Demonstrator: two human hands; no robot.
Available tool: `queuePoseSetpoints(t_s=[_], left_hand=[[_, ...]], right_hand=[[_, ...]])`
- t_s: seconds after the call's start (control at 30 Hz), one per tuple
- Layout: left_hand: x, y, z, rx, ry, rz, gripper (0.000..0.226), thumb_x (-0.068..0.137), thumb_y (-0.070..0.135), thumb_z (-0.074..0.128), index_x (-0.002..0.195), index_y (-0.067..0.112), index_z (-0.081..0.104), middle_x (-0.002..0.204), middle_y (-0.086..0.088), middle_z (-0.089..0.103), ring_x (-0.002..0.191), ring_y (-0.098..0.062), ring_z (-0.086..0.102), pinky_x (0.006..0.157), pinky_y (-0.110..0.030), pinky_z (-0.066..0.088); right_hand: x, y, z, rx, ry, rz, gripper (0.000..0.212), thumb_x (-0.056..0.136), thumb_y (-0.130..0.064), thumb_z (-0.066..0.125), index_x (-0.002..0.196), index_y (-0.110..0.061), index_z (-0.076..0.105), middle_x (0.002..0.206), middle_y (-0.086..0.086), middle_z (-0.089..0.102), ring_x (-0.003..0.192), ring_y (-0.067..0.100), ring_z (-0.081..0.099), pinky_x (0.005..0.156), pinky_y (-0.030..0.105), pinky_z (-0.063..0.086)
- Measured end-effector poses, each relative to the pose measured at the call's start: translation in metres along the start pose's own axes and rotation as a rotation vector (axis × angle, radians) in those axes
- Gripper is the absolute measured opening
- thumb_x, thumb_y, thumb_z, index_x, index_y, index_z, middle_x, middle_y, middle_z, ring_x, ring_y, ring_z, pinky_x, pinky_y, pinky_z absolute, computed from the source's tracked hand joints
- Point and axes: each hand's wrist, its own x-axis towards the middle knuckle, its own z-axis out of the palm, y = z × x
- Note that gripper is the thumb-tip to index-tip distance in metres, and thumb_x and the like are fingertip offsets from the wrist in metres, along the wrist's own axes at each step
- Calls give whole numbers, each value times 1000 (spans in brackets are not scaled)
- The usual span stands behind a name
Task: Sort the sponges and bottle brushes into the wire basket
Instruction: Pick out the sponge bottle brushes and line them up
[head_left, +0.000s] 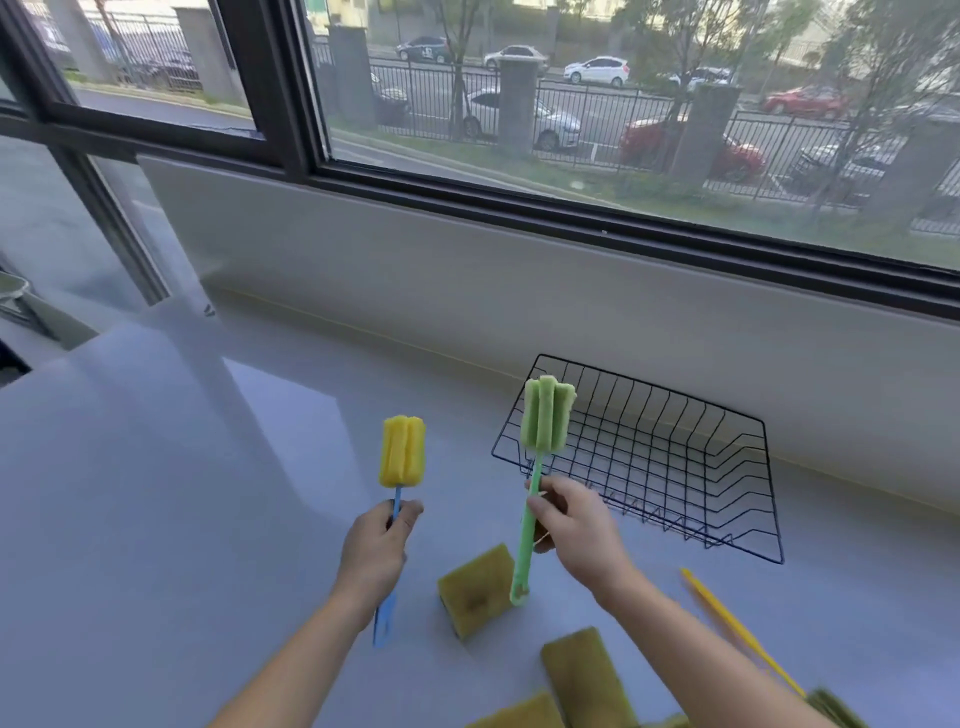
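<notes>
My left hand grips the blue handle of a bottle brush with a yellow sponge head, held upright above the counter. My right hand grips the green handle of a bottle brush with a green sponge head, upright and just in front of the left rim of the black wire basket. Nothing lies in the basket. Yellow-green sponges lie near me on the counter: one between my hands, another lower right, a third at the bottom edge.
A third brush with a yellow handle lies to the right of my right arm, its head partly cut off at the frame's bottom. The white counter runs along a low wall under a window. A sink edge shows at far left.
</notes>
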Motion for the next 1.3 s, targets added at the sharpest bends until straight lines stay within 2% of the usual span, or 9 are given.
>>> queuePoseSetpoints(t_s=[0.13, 0.23, 0.4, 0.53, 0.7, 0.93, 1.0, 1.1, 1.3], left_hand=[[-8, -19, -42, 178, 194, 21, 47, 94, 37, 61, 59, 17, 37, 50, 2, 37, 49, -20, 37, 51, -35, 27], [-4, -30, -62, 210, 249, -69, 39, 96, 32, 55, 66, 8, 49, 57, -6, 45, 54, -20, 42, 52, -34, 29], [10, -44, -86, 245, 193, -175, 23, 94, 23, 51, 91, 8, 68, 84, -13, 67, 73, -26, 57, 63, -35, 40], [24, -58, -104, 415, 101, -124, 21, 97, 23, 49, 78, 20, 59, 69, -1, 57, 70, -26, 53, 58, -34, 34], [41, -64, -116, 656, 77, -65, 34, 96, 24, 48, 64, 19, 40, 68, -2, 46, 65, -24, 46, 55, -32, 29], [46, -78, -123, 807, 26, -53, 18, 95, 33, 51, 101, 24, 66, 99, -2, 64, 89, -26, 63, 69, -34, 50], [46, -83, -126, 783, 12, -77, 24, 94, 36, 52, 113, 28, 65, 106, -1, 65, 96, -25, 64, 73, -33, 51], [46, -87, -129, 769, -9, -97, 30, 92, 40, 54, 119, 29, 63, 107, -1, 64, 98, -25, 63, 77, -34, 53], [31, -87, -128, 743, 67, -79, 43, 90, 35, 57, 131, 24, 55, 120, -5, 55, 108, -26, 59, 80, -37, 51]], right_hand=[[0, -12, 64, 2, -157, 62, 18, 95, -8, 60, 83, -20, 67, 64, 2, 58, 55, 14, 60, 55, 36, 60], [3, -9, 110, -23, -225, 134, 9, 93, -9, 63, 86, -9, 69, 65, 4, 61, 58, 23, 65, 64, 47, 62], [6, -3, 160, -101, -241, 256, 7, 90, -13, 65, 85, -9, 68, 67, 5, 67, 56, 24, 72, 64, 43, 63], [6, 1, 183, -158, -235, 317, 10, 90, -16, 66, 95, -7, 65, 75, 7, 69, 52, 20, 71, 60, 38, 63], [7, 4, 199, -243, -192, 346, 11, 89, -18, 66, 80, -14, 62, 74, 8, 70, 54, 23, 72, 60, 38, 63], [5, 12, 211, -312, -171, 364, 14, 86, -23, 67, 74, -20, 61, 77, 5, 71, 64, 24, 74, 70, 44, 62], [4, 13, 213, -309, -174, 364, 8, 86, -26, 68, 87, -18, 67, 85, 5, 72, 75, 25, 74, 75, 45, 61], [1, 16, 214, -318, -180, 369, 27, 86, -31, 69, 109, -17, 68, 102, 6, 72, 91, 28, 72, 84, 44, 59], [-8, 19, 209, -324, -203, 341, 32, 86, -36, 69, 113, -19, 67, 102, 3, 70, 95, 23, 68, 85, 37, 57]])
